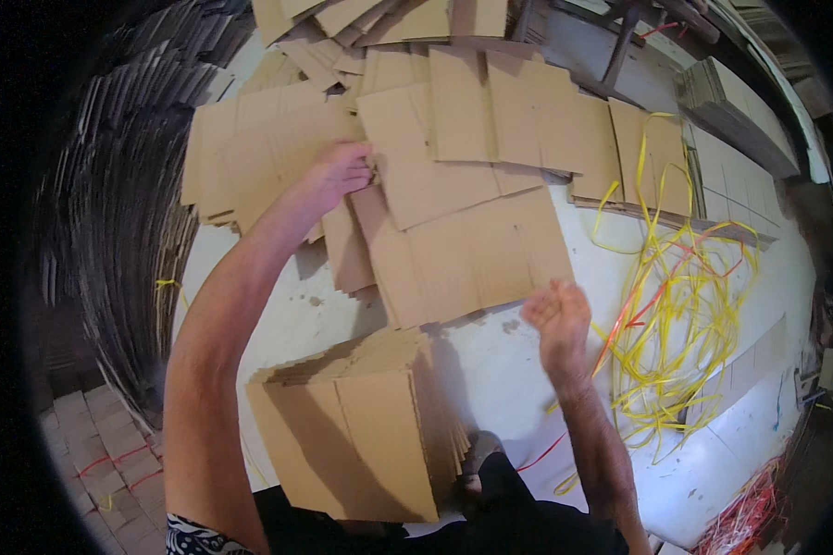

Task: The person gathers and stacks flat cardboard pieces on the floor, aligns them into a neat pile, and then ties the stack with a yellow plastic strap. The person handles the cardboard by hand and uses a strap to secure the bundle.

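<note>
1. Cardboard sheet (463,245) lies flat at the middle of the white floor (518,379), long axis running from lower left to upper right; its near edge faces me and one corner sits just beside my right hand (557,319).
2. My left hand (342,171) reaches up and left; its fingers are curled and pinching the edge of a sheet where the loose pile of cardboard blanks (259,153) meets the middle sheet.
3. My right hand hovers over the near right corner of the sheet, fingers bent loosely together and holding nothing; I cannot tell whether the fingertips touch the board.
4. Stack of cardboard blanks (361,425) stands close in front of me, edges squared, ribbed layers showing along its right side.
5. Open room: bare floor between stack and sheet, and below my right forearm.
6. Right edge is crowded by a tangle of yellow plastic strapping (685,305) with a few red strands, thin, glossy and looped.
7. All boards are matt brown, flat and rectangular with slotted flaps; more lie fanned along the far edge, and bundled stacks (102,462) stand at the left.
</note>
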The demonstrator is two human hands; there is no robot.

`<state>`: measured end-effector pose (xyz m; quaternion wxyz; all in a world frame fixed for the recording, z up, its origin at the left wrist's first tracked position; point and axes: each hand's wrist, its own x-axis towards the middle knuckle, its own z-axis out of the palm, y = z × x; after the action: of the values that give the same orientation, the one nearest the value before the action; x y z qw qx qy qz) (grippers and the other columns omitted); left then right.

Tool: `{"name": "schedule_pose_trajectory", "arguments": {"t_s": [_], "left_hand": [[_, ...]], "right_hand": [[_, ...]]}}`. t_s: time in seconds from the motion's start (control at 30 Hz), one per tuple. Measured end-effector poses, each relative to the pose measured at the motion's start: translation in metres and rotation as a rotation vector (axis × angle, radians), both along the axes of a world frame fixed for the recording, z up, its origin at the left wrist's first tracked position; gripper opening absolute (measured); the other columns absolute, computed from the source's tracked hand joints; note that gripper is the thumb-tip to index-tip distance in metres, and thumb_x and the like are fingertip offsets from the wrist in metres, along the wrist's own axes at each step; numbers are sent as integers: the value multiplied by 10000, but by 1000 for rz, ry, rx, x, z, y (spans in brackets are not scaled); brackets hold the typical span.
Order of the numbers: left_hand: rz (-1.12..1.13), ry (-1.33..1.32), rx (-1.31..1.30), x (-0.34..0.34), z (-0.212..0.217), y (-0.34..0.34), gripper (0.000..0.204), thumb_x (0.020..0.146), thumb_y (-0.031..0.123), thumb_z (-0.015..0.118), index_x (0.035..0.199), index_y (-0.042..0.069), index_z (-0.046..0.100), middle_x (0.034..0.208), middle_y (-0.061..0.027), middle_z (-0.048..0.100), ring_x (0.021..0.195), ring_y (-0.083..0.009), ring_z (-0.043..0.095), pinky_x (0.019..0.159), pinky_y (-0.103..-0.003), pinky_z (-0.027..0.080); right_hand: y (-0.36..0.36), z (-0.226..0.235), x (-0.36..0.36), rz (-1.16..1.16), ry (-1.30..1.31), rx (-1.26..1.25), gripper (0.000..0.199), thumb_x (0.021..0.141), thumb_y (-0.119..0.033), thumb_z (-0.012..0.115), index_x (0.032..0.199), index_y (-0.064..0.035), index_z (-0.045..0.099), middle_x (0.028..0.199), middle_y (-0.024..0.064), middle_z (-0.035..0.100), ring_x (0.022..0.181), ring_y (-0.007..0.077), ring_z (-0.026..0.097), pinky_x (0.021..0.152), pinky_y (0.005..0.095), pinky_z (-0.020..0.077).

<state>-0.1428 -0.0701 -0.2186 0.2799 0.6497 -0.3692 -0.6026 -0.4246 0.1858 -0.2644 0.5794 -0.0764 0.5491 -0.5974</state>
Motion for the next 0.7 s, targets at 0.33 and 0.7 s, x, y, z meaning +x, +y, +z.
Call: {"name": "schedule_pose_trajectory", "arguments": {"t_s": [0.33, 0.7], "left_hand": [[36, -81, -24, -29, -20, -14, 290, 793, 249, 684, 1010, 106, 555, 769, 9, 532, 613, -106, 493, 540, -247, 436], [-9, 4, -8, -2, -21, -16, 379, 802, 227, 665, 1124, 71, 542, 1045, -70, 608, 915, -191, 592, 787, -356, 486]], "right_hand": [[-163, -113, -93, 455, 625, -504, 528, 939, -275, 520, 1308, 62, 350, 1320, 239, 440, 1189, 315, 481, 1009, 399, 406], [-158, -39, -42, -42, -198, 7, 372, 888, -238, 566, 1144, 11, 460, 909, 119, 648, 960, 275, 611, 812, 452, 503]]}}
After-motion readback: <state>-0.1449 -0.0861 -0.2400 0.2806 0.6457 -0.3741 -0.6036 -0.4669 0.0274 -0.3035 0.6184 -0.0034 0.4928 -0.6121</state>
